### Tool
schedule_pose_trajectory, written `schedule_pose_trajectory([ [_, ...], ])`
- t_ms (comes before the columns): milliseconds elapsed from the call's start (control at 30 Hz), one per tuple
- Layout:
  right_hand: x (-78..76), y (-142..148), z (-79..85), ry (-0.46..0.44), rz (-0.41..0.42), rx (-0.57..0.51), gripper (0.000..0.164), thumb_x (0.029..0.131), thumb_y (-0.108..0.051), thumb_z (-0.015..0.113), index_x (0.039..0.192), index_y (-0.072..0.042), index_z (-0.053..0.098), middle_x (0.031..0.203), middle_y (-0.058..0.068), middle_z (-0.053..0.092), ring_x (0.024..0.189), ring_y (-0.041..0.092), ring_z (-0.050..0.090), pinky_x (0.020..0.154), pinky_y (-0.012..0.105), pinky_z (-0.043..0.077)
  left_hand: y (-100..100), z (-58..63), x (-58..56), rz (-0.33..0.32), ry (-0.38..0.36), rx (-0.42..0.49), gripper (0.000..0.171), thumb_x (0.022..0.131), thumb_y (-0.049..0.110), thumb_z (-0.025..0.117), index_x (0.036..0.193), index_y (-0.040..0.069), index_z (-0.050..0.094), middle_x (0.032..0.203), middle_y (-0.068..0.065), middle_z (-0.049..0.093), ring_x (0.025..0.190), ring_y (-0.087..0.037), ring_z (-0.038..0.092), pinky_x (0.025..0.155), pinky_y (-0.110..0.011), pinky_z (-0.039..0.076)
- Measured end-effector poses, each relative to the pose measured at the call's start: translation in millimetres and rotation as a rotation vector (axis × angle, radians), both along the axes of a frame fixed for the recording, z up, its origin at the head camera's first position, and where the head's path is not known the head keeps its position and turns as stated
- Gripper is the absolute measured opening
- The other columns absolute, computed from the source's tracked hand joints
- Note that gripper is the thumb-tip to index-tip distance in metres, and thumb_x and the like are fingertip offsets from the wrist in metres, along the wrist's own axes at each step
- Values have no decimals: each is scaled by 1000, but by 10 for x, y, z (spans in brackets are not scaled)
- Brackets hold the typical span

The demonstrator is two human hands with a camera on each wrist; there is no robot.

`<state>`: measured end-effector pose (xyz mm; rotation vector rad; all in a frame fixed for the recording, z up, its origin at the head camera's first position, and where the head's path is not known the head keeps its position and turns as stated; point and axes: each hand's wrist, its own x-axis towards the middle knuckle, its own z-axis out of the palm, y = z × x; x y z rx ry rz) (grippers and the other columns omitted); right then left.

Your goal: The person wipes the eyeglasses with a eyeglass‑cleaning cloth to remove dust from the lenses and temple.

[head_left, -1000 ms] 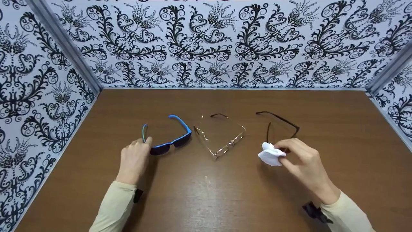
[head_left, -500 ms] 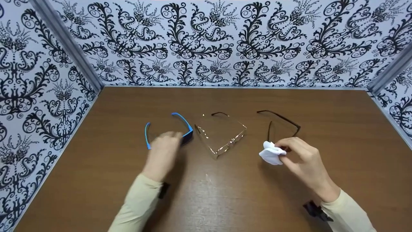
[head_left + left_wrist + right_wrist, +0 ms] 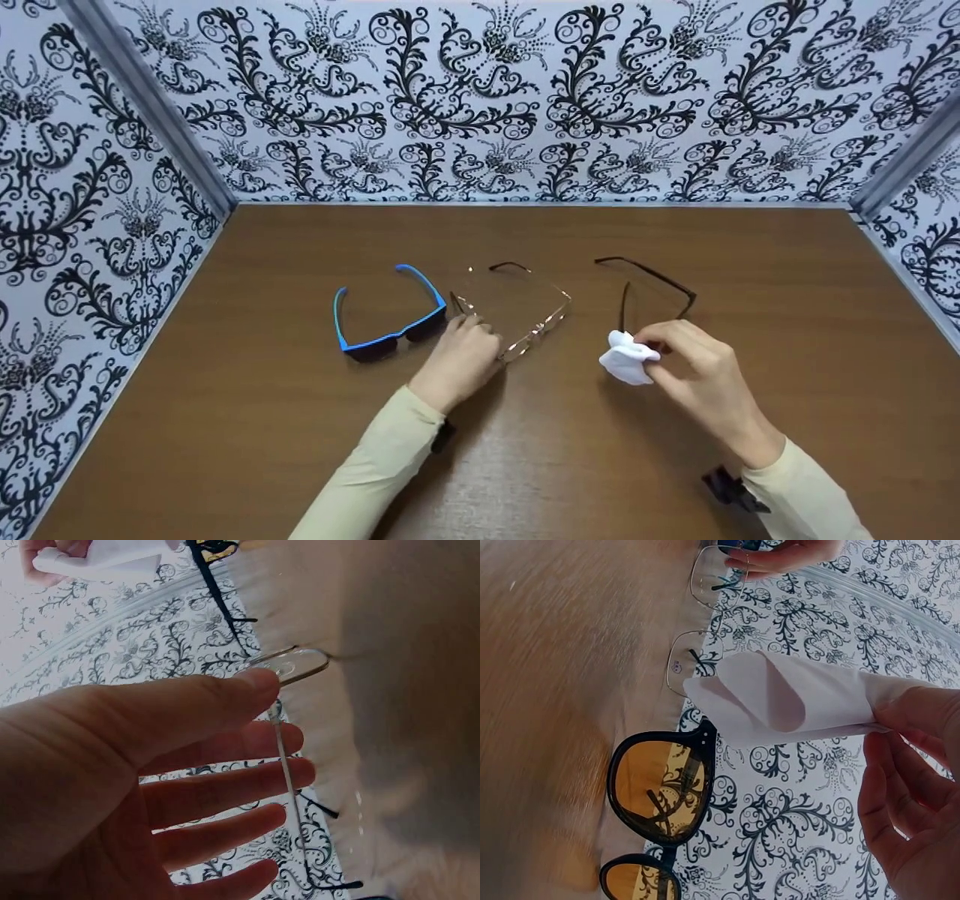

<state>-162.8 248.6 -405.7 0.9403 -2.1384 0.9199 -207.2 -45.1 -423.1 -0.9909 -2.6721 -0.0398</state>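
Where the wire glasses (image 3: 538, 328) rest unfolded on the table (image 3: 540, 472), at the centre of the head view, we see the left hand (image 3: 461, 360) over their near left corner. Its fingers are spread and nearly straight; the left wrist view shows the thumb against the frame, with no firm grip that we can make out. Because the metal looks thin, we judge that a sideways squeeze could bend an arm, and a stray thumb could smudge a lens. A leftward nudge could knock them into the blue glasses (image 3: 401, 335) just beside them. Right of centre, the right hand (image 3: 701, 367) pinches the white cloth (image 3: 628, 360) above the table, near the amber glasses (image 3: 656, 787); if it dipped, we think the cloth could drag that frame askew.
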Motion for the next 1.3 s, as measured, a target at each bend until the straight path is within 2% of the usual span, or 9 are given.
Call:
schedule_pose_trajectory([
  [100,-4,-9,-12,-6,-2,-5,38,64,22,69,94,-2,67,88,4,65,80,12,57,73,12,44,22,-38,-24,-5,8,-19,13,78,15,74,68,11,68,74,-3,67,80,-23,63,82,-41,49],
  [333,-21,-21,-36,-12,0,-14,40,63,23,69,93,-3,67,87,4,65,79,11,57,72,13,45,25,-35,-56,-35,-43,-45,17,76,1,70,63,9,63,68,-4,66,71,-24,65,85,-42,50],
  [600,-54,-41,13,-31,4,-18,32,68,16,67,93,-3,67,88,3,65,78,14,58,73,13,45,55,57,-137,56,-135,20,21,67,5,72,56,13,56,63,-3,64,64,-24,64,71,-40,48],
  [767,-120,-68,103,-43,-48,37,26,74,12,66,94,-3,67,88,2,65,79,13,57,71,15,45,65,162,-201,94,-161,130,28,66,0,66,50,14,47,53,2,52,56,-20,58,58,-38,49],
  [900,-196,-156,140,-79,-50,23,26,76,12,64,95,-4,66,89,1,63,78,12,59,66,15,48,94,252,-196,127,-218,268,30,69,-3,63,49,14,49,52,5,42,53,-17,50,50,-38,49],
  [967,-236,-252,146,-128,-54,3,25,77,13,65,96,-3,65,91,1,63,78,12,61,66,18,52,136,298,-164,125,-204,339,30,72,-1,65,50,14,52,52,5,44,54,-19,53,49,-39,49],
  [1133,-336,-507,138,-236,-110,-76,25,78,13,66,98,-1,63,89,3,64,76,12,63,64,24,55,289,376,-49,51,-145,464,19,76,4,69,59,11,65,54,3,54,53,-20,56,51,-40,49],
  [1233,-385,-583,111,-229,-153,-119,23,80,10,67,100,-1,62,89,5,64,74,11,63,61,20,53,362,397,17,9,-145,518,12,76,5,69,67,11,72,57,3,61,54,-16,57,51,-37,49],
  [1300,-410,-613,78,-186,-173,-134,23,81,9,67,101,0,62,90,7,62,75,12,63,62,18,52,394,405,49,-14,-162,561,11,77,5,70,69,10,74,58,4,62,53,-11,55,49,-31,46],
])
